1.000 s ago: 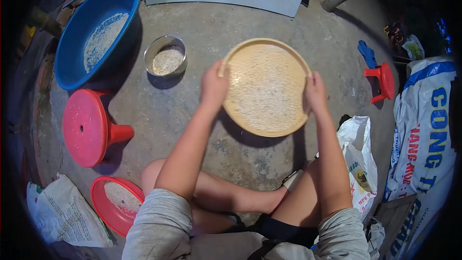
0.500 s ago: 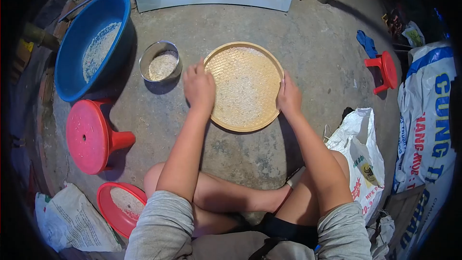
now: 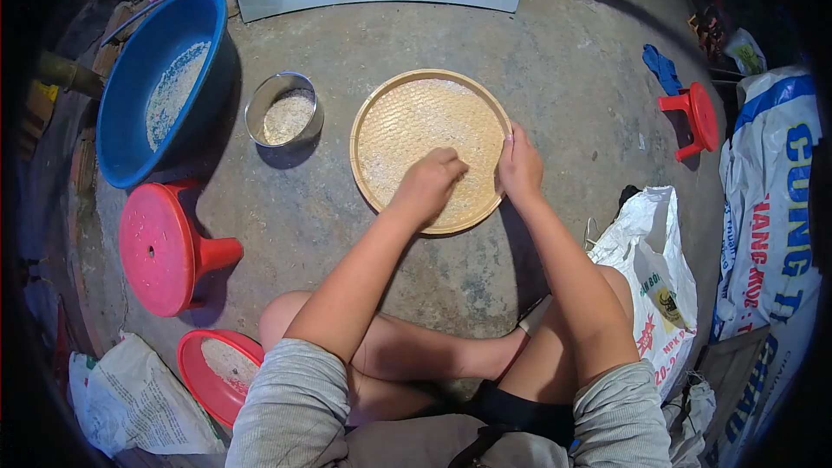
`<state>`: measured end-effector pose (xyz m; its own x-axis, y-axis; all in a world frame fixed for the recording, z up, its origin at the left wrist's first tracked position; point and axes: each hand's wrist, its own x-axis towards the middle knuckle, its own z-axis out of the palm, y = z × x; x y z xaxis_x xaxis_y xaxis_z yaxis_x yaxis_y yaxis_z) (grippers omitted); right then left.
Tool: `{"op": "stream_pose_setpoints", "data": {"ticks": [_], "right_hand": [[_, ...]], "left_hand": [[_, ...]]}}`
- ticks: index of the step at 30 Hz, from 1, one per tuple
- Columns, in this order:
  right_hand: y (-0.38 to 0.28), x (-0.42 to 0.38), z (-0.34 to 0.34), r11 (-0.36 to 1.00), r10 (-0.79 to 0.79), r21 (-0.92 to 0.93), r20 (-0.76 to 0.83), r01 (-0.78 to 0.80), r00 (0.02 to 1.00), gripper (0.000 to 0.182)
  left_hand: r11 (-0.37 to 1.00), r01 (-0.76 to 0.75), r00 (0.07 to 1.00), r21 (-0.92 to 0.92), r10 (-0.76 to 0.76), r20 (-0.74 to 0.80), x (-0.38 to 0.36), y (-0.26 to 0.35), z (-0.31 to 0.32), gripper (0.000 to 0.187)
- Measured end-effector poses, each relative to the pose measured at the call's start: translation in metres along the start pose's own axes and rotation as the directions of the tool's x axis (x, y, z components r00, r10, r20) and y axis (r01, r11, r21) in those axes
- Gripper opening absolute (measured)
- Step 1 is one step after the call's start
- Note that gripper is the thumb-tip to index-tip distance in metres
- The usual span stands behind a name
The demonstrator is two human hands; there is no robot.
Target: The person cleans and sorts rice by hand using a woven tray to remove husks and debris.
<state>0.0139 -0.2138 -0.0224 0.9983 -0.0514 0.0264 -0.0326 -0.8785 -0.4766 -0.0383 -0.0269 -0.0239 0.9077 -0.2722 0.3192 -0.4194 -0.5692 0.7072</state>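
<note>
The round, shallow, yellow woven tray (image 3: pixel 386 134) is in front of the person, above the grey concrete floor (image 3: pixel 433 282), with pale grains (image 3: pixel 451 91) scattered over its weave. The right hand (image 3: pixel 521 163) is clamped on the tray's right rim. The left hand (image 3: pixel 431 184) is over the tray's near half, its fingers bunched together among the grains; whether any are pinched between them, I cannot tell. Left of the tray, apart from it, stands a round, shiny metal-rimmed pot (image 3: pixel 315 121) holding pale grain, and beyond that a large, deep blue plastic basin (image 3: pixel 121 134) sits tilted, also with grain inside
</note>
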Motion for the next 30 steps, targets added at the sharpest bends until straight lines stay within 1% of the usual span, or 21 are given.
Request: {"op": "stream_pose_setpoints", "data": {"ticks": [1, 2, 3, 5, 6, 7, 8, 9, 10, 11, 12, 13, 15, 16, 17, 19, 21, 23, 25, 27, 30], "right_hand": [[-0.001, 0.0, 0.003, 0.999, -0.052, 0.0, -0.103, 0.052, 0.993, 0.034], [-0.002, -0.001, 0.005, 0.995, -0.101, -0.004, -0.205, 0.102, 0.974, 0.034], [-0.008, -0.002, 0.002, 0.995, -0.101, -0.005, -0.203, 0.103, 0.974, 0.034], [-0.026, -0.002, -0.009, 0.969, -0.24, -0.026, -0.306, 0.244, 0.921, 0.031], [-0.031, -0.002, -0.003, 0.969, -0.243, -0.027, -0.305, 0.246, 0.921, 0.031], [-0.036, -0.002, 0.007, 0.922, -0.117, 0.34, -0.214, 0.186, 0.97, 0.032], [-0.039, -0.002, 0.013, 0.752, -0.028, 0.655, -0.077, 0.072, 0.997, 0.033], [-0.04, -0.003, 0.012, 0.752, -0.028, 0.656, -0.074, 0.069, 0.997, 0.033], [-0.047, -0.006, 0.005, 0.33, 0.015, 0.86, 0.408, -0.39, 0.913, 0.033], [-0.053, -0.008, -0.004, -0.139, -0.184, 0.613, 0.756, -0.778, 0.629, 0.034], [-0.081, -0.018, -0.021, -0.197, -0.023, 0.553, 0.823, -0.809, 0.568, 0.037], [-0.076, -0.018, -0.014, -0.196, -0.023, 0.55, 0.825, -0.812, 0.565, 0.037], [-0.06, -0.017, 0.003, -0.259, -0.019, 0.559, 0.813, -0.788, 0.582, 0.038], [-0.053, -0.013, 0.002, -0.283, -0.109, 0.504, 0.829, -0.816, 0.549, 0.037], [-0.047, -0.01, 0.002, -0.282, -0.109, 0.503, 0.829, -0.817, 0.548, 0.037], [-0.037, -0.005, 0.006, -0.231, -0.009, 0.591, 0.793, -0.773, 0.609, 0.037], [-0.03, -0.003, 0.008, -0.224, 0.014, 0.608, 0.783, -0.762, 0.622, 0.036], [-0.03, -0.002, 0.01, -0.194, 0.11, 0.633, 0.773, -0.749, 0.625, 0.036], [-0.034, -0.003, 0.008, -0.182, 0.131, 0.64, 0.768, -0.747, 0.626, 0.036], [-0.037, -0.005, 0.006, -0.186, 0.19, 0.648, 0.761, -0.738, 0.62, 0.036], [-0.036, -0.005, 0.004, -0.154, 0.158, 0.66, 0.751, -0.736, 0.641, 0.035]], "left_hand": [[1.0, 0.001, 1.0, 0.0, -0.001, -0.002, 0.001, -0.003, -0.004, 0.013], [0.996, 0.084, 0.996, -0.028, -0.085, -0.022, 0.002, -0.01, -0.01, 0.012], [0.984, 0.166, 0.985, -0.058, -0.169, -0.04, 0.003, -0.017, -0.016, 0.011], [0.975, 0.192, 0.972, -0.109, -0.204, -0.118, 0.007, -0.017, -0.025, 0.011], [0.92, 0.276, 0.931, -0.279, -0.327, -0.159, 0.013, -0.006, -0.037, 0.011], [0.83, 0.337, 0.876, -0.444, -0.449, -0.176, 0.017, 0.002, -0.044, 0.012], [0.866, 0.262, 0.902, -0.425, -0.376, -0.21, 0.02, 0.003, -0.045, 0.015], [0.865, 0.265, 0.902, -0.425, -0.379, -0.209, 0.022, 0.013, -0.049, 0.015], [0.844, 0.236, 0.941, -0.482, -0.322, -0.103, 0.024, 0.029, -0.055, 0.018], [0.815, 0.214, 0.967, -0.539, -0.255, 0.0, 0.025, 0.037, -0.058, 0.021], [0.973, -0.053, 0.98, -0.226, 0.008, -0.198, 0.026, 0.033, -0.054, 0.027], [0.973, -0.05, 0.98, -0.227, 0.004, -0.198, 0.024, 0.029, -0.054, 0.027], [1.0, 0.014, 0.975, -0.024, -0.019, -0.222, 0.019, 0.022, -0.061, 0.028], [0.996, 0.082, 0.97, -0.027, -0.086, -0.227, 0.019, 0.017, -0.065, 0.024], [0.996, 0.083, 0.97, -0.026, -0.086, -0.228, 0.017, 0.014, -0.067, 0.024], [0.948, 0.313, 0.95, -0.058, -0.312, 0.021, 0.014, 0.005, -0.065, 0.024], [0.958, 0.288, 0.956, -0.007, -0.287, 0.054, 0.006, 0.001, -0.05, 0.024], [0.971, 0.189, 0.973, 0.147, -0.205, 0.107, -0.004, -0.004, -0.031, 0.022], [0.972, 0.18, 0.978, 0.154, -0.193, 0.078, -0.006, -0.004, -0.024, 0.02], [0.965, 0.231, 0.956, 0.122, -0.249, 0.153, -0.004, -0.01, -0.018, 0.016], [0.962, 0.263, 0.949, 0.074, -0.272, 0.159, 0.0, -0.017, -0.029, 0.012]]}}
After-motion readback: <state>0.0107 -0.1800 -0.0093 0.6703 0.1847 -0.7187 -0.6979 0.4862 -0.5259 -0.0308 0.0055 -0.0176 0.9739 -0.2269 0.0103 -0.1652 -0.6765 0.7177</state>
